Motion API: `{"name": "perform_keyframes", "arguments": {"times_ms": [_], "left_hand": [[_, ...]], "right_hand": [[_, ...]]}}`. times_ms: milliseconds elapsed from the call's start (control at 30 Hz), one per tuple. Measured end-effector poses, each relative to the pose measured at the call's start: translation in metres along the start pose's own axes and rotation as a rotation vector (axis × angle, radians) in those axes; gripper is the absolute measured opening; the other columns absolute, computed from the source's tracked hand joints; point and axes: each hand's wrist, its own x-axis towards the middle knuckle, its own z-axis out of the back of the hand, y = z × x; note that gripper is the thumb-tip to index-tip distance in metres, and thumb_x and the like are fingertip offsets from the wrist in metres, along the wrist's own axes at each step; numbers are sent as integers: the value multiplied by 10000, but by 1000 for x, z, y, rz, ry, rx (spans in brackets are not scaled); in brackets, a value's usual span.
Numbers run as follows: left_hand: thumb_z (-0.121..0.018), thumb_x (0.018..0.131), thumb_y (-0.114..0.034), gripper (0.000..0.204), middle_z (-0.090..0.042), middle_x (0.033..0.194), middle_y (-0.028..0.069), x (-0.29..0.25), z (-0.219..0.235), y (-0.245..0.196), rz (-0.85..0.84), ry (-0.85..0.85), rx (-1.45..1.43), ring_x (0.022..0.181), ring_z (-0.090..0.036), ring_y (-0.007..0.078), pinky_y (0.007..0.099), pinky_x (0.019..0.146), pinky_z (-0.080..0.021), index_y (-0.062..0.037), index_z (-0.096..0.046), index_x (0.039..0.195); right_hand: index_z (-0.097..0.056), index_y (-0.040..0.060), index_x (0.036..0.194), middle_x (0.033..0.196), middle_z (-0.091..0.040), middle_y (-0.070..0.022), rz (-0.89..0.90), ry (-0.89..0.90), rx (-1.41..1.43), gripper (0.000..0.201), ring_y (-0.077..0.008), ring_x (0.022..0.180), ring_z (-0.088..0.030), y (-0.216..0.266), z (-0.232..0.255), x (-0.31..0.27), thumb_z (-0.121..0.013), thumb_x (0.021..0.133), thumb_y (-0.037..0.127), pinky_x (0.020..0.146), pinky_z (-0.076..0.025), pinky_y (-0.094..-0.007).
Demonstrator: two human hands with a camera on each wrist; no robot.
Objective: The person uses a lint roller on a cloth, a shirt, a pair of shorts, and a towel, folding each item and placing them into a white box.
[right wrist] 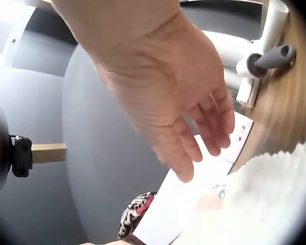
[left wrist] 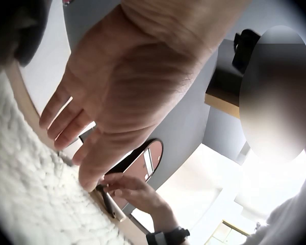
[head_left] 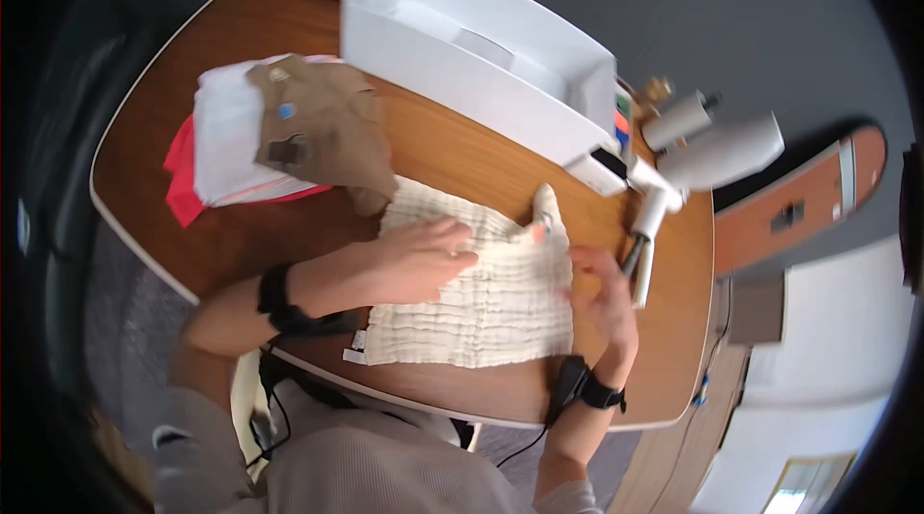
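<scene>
A cream crinkled cloth (head_left: 481,307) lies spread on the wooden table, with one corner by its far right edge raised in a fold (head_left: 546,206). Over its left part is the left hand (head_left: 419,259), fingers extended; in the left wrist view that hand (left wrist: 117,87) shows its palm above the white textured fabric (left wrist: 35,173). The right hand (head_left: 608,297) is blurred beside the cloth's right edge. Its fingers are loosely bent and hold nothing in the right wrist view, where the hand (right wrist: 163,87) hangs near the cloth (right wrist: 265,194).
Left of the cloth is a pile with a brown garment (head_left: 332,119), a white one (head_left: 223,148) and a red one (head_left: 183,177). A white open box (head_left: 462,86) stands at the back. A white lamp-like device (head_left: 654,211) stands at the right.
</scene>
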Motion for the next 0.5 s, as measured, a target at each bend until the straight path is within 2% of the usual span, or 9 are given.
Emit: {"name": "perform_keyframes", "arguments": {"times_ms": [33, 67, 100, 200, 233, 333, 433, 500], "left_hand": [[-727, 643, -220, 678, -286, 1322, 233, -1, -13, -1, 22, -14, 77, 1213, -295, 406, 419, 954, -328, -25, -410, 1211], [-749, 618, -246, 760, -259, 1332, 259, 3, -20, -1, 25, -22, 163, 1229, -257, 443, 446, 985, -303, -38, -384, 1251], [-796, 533, -294, 960, -138, 1370, 298, 4, -15, 0, 36, 68, 93, 1255, -125, 502, 512, 1038, -186, -81, -299, 1325], [-822, 482, -317, 1026, -57, 1398, 288, 11, 0, 3, 221, 191, 105, 1263, -39, 516, 578, 1011, -152, -164, -287, 1345], [-824, 478, -317, 1027, -48, 1399, 286, 12, -3, 3, 218, 184, 100, 1263, -32, 517, 594, 1000, -150, -184, -289, 1345], [-828, 474, -314, 1024, -24, 1404, 280, 16, -9, 0, 210, 208, 69, 1265, -11, 515, 633, 974, -144, -243, -292, 1343], [-827, 481, -298, 1012, -6, 1408, 272, 18, -1, -5, 193, 268, 77, 1271, 5, 504, 647, 965, -136, -299, -289, 1339], [-829, 481, -279, 1016, 4, 1412, 266, 18, 4, -7, 193, 315, 80, 1275, 14, 498, 648, 966, -133, -328, -284, 1338]], "right_hand": [[-572, 80, 1078, 1169, -497, -124, 123, 91, 25, 474, -263, 1074, -486, 2, -6, 2, -724, 629, 54, 883, -416, -337], [-555, 97, 1120, 1289, -416, -134, 44, 211, 78, 523, -277, 1192, -401, 7, -10, 0, -733, 628, 98, 982, -344, -366], [-554, 95, 1121, 1294, -415, -134, 29, 263, -22, 518, -282, 1196, -395, 12, -18, -1, -731, 636, 137, 990, -333, -366], [-565, 98, 1103, 1247, -464, -132, -9, 236, -243, 485, -287, 1141, -448, 14, -16, -11, -717, 656, 211, 951, -366, -355], [-572, 100, 1094, 1221, -488, -131, -10, 238, -297, 472, -286, 1112, -477, 16, -16, -12, -711, 663, 229, 928, -389, -349], [-594, 102, 1053, 1090, -563, -122, -524, 315, -286, 398, -277, 969, -559, 47, -2, -6, -692, 685, 218, 821, -444, -348], [-607, 94, 1018, 980, -592, -117, -485, 162, -421, 365, -262, 856, -594, 45, -5, 9, -693, 686, 219, 736, -465, -352], [-602, 78, 1015, 985, -584, -122, -212, 89, -323, 359, -263, 879, -586, 36, -3, 18, -687, 694, 213, 739, -464, -341]]}}
